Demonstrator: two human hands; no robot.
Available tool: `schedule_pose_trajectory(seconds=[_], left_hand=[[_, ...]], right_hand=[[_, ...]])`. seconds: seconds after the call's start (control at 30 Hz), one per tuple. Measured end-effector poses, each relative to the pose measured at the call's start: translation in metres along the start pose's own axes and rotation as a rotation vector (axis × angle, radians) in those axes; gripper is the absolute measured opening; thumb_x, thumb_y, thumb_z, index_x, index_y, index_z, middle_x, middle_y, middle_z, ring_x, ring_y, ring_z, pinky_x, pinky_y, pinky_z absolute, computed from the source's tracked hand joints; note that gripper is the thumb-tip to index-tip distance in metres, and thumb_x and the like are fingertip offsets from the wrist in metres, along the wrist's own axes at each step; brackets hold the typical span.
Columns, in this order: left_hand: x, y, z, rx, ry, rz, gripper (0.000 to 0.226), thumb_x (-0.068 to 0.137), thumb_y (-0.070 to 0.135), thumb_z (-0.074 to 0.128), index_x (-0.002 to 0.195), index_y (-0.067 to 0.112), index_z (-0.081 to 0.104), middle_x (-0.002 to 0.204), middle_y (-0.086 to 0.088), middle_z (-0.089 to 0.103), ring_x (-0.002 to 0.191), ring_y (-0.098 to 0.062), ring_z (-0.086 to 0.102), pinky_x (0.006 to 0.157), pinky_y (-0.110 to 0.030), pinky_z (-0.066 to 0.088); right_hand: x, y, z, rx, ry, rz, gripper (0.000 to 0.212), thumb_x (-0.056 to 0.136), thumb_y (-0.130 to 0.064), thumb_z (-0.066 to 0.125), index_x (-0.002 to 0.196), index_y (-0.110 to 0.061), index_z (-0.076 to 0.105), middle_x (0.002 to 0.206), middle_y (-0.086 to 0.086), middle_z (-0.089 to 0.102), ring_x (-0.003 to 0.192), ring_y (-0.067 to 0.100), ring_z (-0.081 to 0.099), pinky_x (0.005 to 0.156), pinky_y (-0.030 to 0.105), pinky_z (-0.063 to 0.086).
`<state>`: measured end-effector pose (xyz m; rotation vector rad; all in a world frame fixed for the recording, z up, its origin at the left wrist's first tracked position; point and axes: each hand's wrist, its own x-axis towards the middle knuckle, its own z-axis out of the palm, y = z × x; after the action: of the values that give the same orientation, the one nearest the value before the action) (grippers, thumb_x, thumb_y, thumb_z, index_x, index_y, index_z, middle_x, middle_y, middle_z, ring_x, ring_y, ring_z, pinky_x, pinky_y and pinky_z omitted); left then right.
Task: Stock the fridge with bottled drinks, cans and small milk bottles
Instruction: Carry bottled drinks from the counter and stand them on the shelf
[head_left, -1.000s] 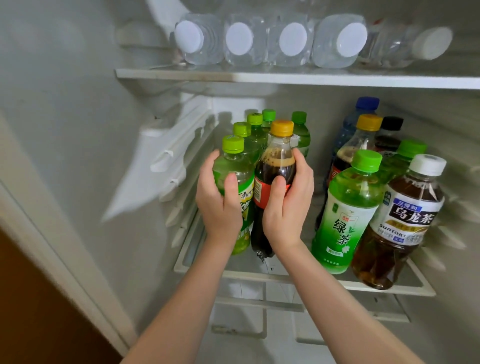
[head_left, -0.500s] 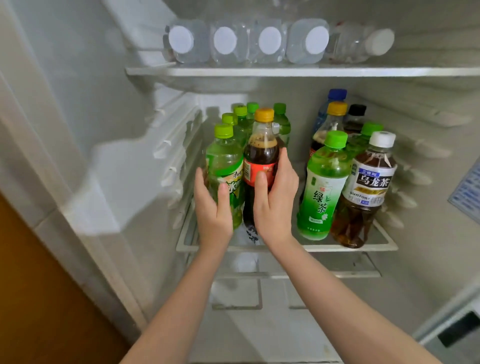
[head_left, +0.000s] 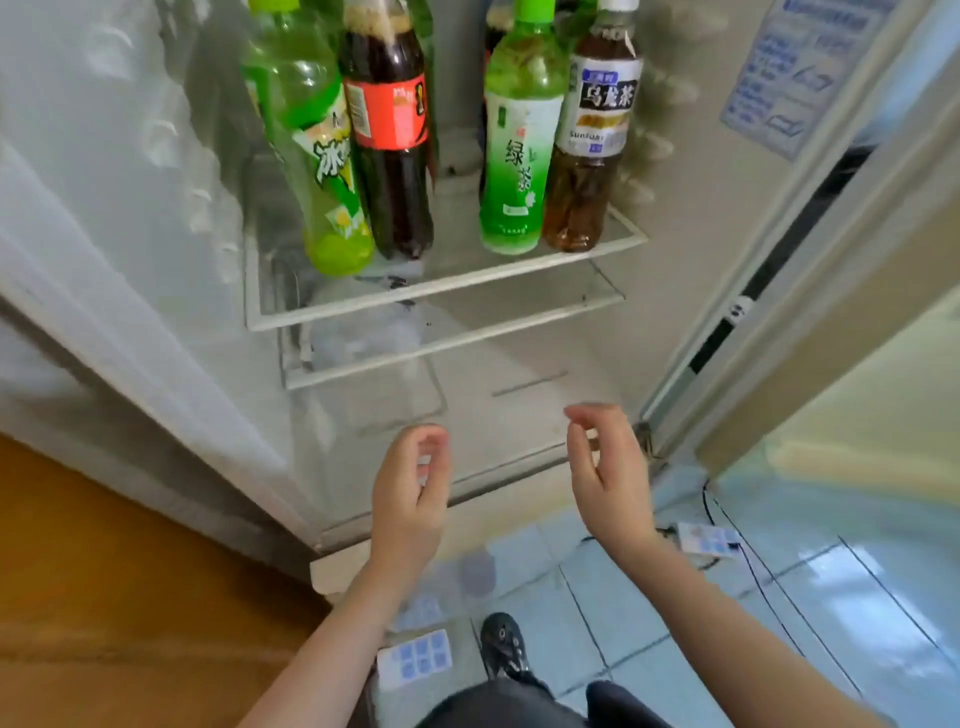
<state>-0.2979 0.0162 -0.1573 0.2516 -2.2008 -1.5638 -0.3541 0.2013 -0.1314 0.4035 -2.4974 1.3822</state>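
Hanging loosely curled and empty, the left hand (head_left: 410, 499) and right hand (head_left: 608, 478) hovered well below the white-rimmed glass fridge shelf (head_left: 441, 288). On it the green plastic soda bottle (head_left: 317, 156) and the dark red-labelled cola bottle (head_left: 387, 145) stood side by side, apart from both hands, which had gripped them half a second earlier.

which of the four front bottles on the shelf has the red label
The dark cola bottle, second from left. The lime bottle and the green tea have green labels; the brown tea has a white and blue one.
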Motion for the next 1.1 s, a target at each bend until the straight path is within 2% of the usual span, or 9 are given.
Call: schedule_pose_trajectory(seconds=[0.13,0.3,0.4,0.5,0.57,0.7,0.87,1.0,1.1], left_hand=[[-0.053,-0.048,0.029,0.094,-0.452,-0.253,0.007,0.095,0.036,0.051,0.093,0.042,0.055,0.101,0.019,0.061,0.094,0.008,0.057,0.072,-0.005,0.040],[-0.146,-0.118,0.049,0.484,-1.078,-0.517,0.018,0.095,0.037,0.050,0.109,0.028,0.058,0.110,0.004,0.063,0.099,-0.016,0.061,0.073,-0.028,0.048],[-0.203,-0.138,0.039,0.692,-1.347,-0.643,0.034,0.096,0.038,0.044,0.114,0.013,0.058,0.120,-0.011,0.062,0.104,-0.023,0.060,0.083,-0.030,0.048],[-0.243,-0.139,0.029,0.757,-1.538,-0.680,0.027,0.097,0.033,0.044,0.099,0.013,0.062,0.110,-0.015,0.065,0.108,-0.031,0.059,0.084,-0.031,0.045],[-0.258,-0.134,0.029,0.816,-1.610,-0.603,0.020,0.096,0.034,0.045,0.085,0.022,0.056,0.101,-0.007,0.065,0.102,-0.025,0.059,0.074,-0.026,0.040],[-0.275,-0.126,0.050,0.922,-1.746,-0.389,0.015,0.095,0.037,0.045,0.091,0.025,0.053,0.104,0.000,0.063,0.092,-0.014,0.054,0.075,-0.025,0.037],[-0.292,-0.115,0.105,0.954,-1.717,-0.323,0.021,0.095,0.031,0.048,0.093,0.013,0.059,0.097,-0.013,0.065,0.101,-0.032,0.060,0.076,-0.032,0.043],[-0.326,-0.099,0.152,0.967,-1.660,-0.246,0.023,0.094,0.021,0.049,0.073,0.016,0.054,0.086,-0.011,0.062,0.084,-0.027,0.057,0.085,-0.040,0.048],[-0.372,-0.082,0.180,1.031,-1.688,-0.174,0.019,0.094,0.024,0.050,0.084,0.010,0.059,0.096,-0.015,0.065,0.093,-0.032,0.060,0.086,-0.039,0.048]], right_hand=[[-0.106,0.052,-0.033,-0.196,-0.128,0.363,0.020,0.097,-0.021,0.048,0.111,-0.016,0.060,0.101,-0.006,0.059,0.088,0.007,0.055,0.073,0.018,0.038],[-0.278,0.086,-0.068,-0.376,-0.338,0.910,0.027,0.096,-0.032,0.045,0.117,-0.022,0.057,0.112,-0.005,0.062,0.088,0.010,0.054,0.075,0.022,0.038],[-0.381,0.075,-0.082,-0.365,-0.275,1.238,0.025,0.096,-0.031,0.045,0.115,-0.023,0.059,0.114,-0.006,0.063,0.093,0.013,0.058,0.077,0.023,0.038],[-0.458,0.058,-0.086,-0.319,-0.125,1.505,0.024,0.096,-0.024,0.046,0.112,-0.015,0.062,0.114,0.004,0.066,0.102,0.024,0.059,0.078,0.027,0.039],[-0.491,0.047,-0.086,-0.266,-0.022,1.636,0.024,0.096,-0.022,0.045,0.108,-0.011,0.063,0.112,0.009,0.066,0.101,0.027,0.059,0.078,0.029,0.039],[-0.529,0.032,-0.088,-0.175,0.074,1.733,0.023,0.095,-0.022,0.046,0.107,-0.012,0.063,0.111,0.010,0.066,0.100,0.026,0.057,0.082,0.030,0.040],[-0.569,0.024,-0.100,-0.050,0.058,1.751,0.026,0.095,-0.025,0.046,0.115,-0.016,0.059,0.119,0.005,0.063,0.110,0.022,0.056,0.086,0.026,0.040],[-0.629,0.015,-0.122,0.090,0.134,1.793,0.026,0.096,-0.029,0.044,0.117,-0.020,0.057,0.117,0.001,0.063,0.094,0.015,0.053,0.077,0.023,0.036],[-0.690,0.008,-0.144,0.165,0.173,1.827,0.026,0.096,-0.030,0.044,0.115,-0.020,0.058,0.111,-0.001,0.063,0.093,0.015,0.056,0.076,0.024,0.039]])
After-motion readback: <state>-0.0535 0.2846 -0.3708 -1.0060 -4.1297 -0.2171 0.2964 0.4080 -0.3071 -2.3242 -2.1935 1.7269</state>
